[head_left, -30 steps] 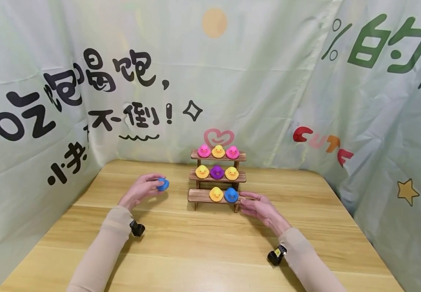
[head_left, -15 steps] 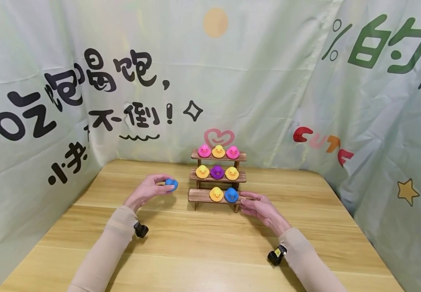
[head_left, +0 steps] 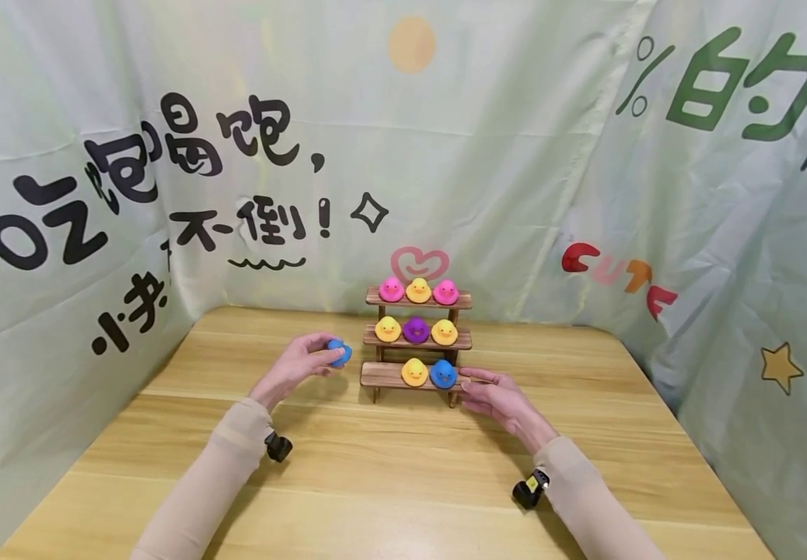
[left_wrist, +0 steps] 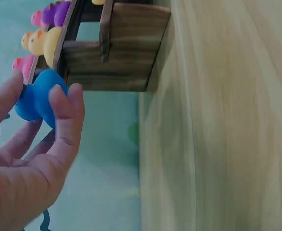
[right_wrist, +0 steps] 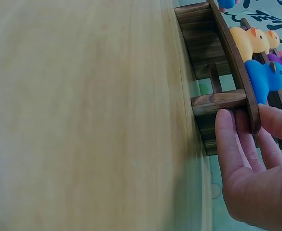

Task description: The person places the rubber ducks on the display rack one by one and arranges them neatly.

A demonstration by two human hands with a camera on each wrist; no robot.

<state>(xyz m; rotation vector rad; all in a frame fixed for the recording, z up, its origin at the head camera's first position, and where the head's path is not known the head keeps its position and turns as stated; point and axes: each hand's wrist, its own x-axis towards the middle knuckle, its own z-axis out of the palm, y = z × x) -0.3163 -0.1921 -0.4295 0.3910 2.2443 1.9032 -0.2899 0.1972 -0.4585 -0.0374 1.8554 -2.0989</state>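
My left hand (head_left: 296, 362) pinches a blue rubber duck (head_left: 339, 353) between thumb and fingers, held above the table just left of the stand. In the left wrist view the same blue duck (left_wrist: 43, 96) is tilted in the fingertips. A three-tier wooden display stand (head_left: 381, 376) carries small rubber ducks. On its bottom tier sit a yellow duck (head_left: 414, 372) and another blue duck (head_left: 443, 374), with bare board at the left end. My right hand (head_left: 500, 400) grips the right end of that tier, thumb by the blue duck and fingers beneath the board (right_wrist: 235, 62).
The middle tier holds a purple duck (head_left: 416, 330) between two yellow ones. Up top, a yellow duck (head_left: 418, 291) sits between two pink ones. A printed cloth backdrop (head_left: 501, 194) hangs close behind the stand. The wooden table (head_left: 389, 482) stretches in front.
My left hand has moved right toward the stand, carrying the blue duck and turning it a little. The right hand keeps its grip, and the ducks on the stand have not moved.
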